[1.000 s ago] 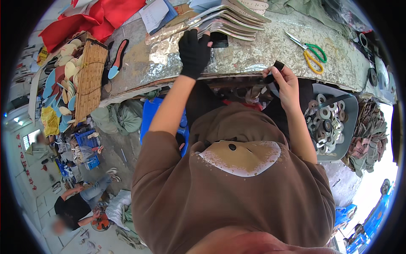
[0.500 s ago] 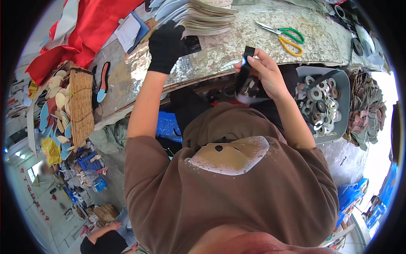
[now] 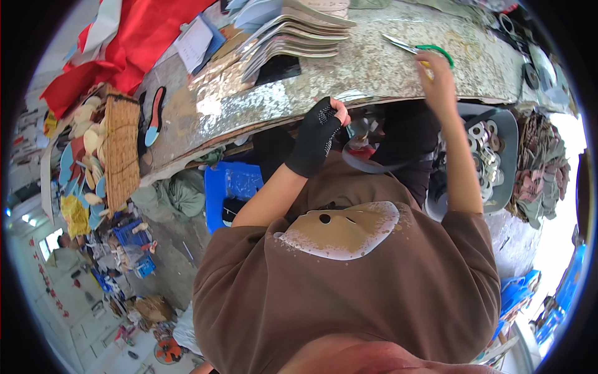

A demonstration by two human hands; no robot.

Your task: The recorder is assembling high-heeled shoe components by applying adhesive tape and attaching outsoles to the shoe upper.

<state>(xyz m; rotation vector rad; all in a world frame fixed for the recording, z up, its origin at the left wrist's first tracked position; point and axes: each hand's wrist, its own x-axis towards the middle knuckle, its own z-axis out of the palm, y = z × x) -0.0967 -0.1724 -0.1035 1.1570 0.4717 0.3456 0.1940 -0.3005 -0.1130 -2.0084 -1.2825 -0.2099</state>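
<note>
Possibly, the scissors (image 3: 403, 45) on the bench (image 3: 367, 81) could swing or skid if the right hand (image 3: 440, 81) caught only one loop, and the dark strip (image 3: 374, 168) sagging below the edge could snag. The right hand is half open, fingers bent at the yellow handle, though whether they grip it cannot be told; the gloved left hand (image 3: 316, 137) is curled nearly closed near the strip, anything inside hidden.

Free gap on worktop (image 3: 369, 67) between curved stack (image 3: 305, 32) and scissors (image 3: 412, 49)
</note>
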